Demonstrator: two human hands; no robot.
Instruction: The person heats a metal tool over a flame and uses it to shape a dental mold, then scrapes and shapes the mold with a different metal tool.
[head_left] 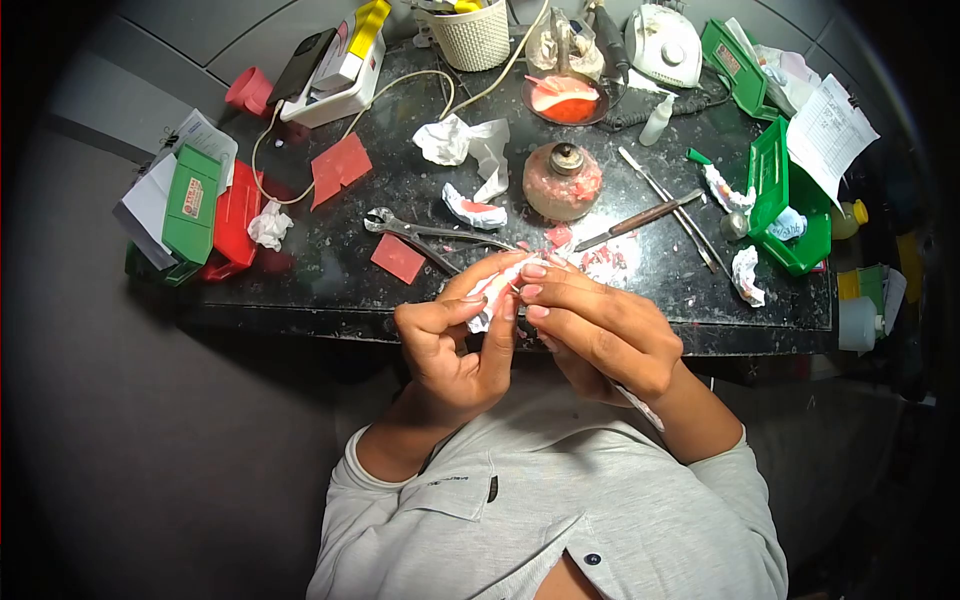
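Note:
Both hands meet at the front edge of the dark worktop. My left hand [458,340] pinches a white cast with pink wax [487,303] between thumb and fingers. My right hand [605,325] has its fingertips pressed together at the cast's right side. A slim pale handle [640,408] sticks out below my right palm; its working end is hidden by the fingers. Just beyond the hands lie pliers [435,232], a pink wax square [398,259] and pink scraps [604,262].
A glass burner [563,182] stands behind the hands, with a brown-handled knife [640,220] to its right. Further back is a dish of red wax [566,100]. Green boxes [797,235] stand right, and red and green boxes [192,205] left. Another white cast [474,207] lies centrally.

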